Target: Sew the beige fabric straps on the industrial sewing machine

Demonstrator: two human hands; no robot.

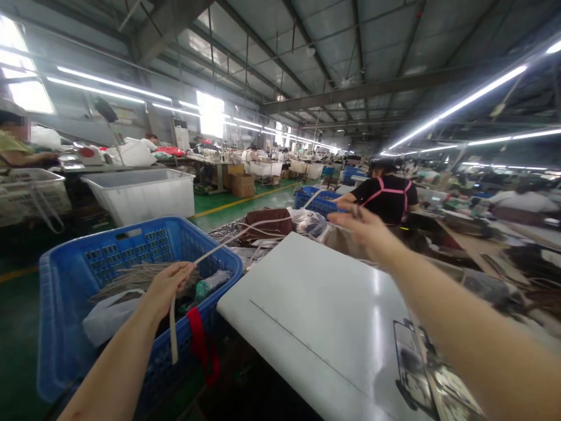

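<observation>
Factory hall, long rows of workstations under strip lights; a co-worker (388, 196) in black sits ahead. White counter (315, 304) fills the lower right. Blue basket (65, 327), just left of the counter, holds bundled strips and bagged pieces within arm's reach. Left hand (164, 286), over the basket, is closed on a beige strap (228, 240), whose short end hangs below the fist. The strap runs taut towards the outstretched right hand (366, 231), probably to keep it clear of the pile. Motion blur hides whether that hand grips it. A red loop (199, 342) hangs over the basket rim.
</observation>
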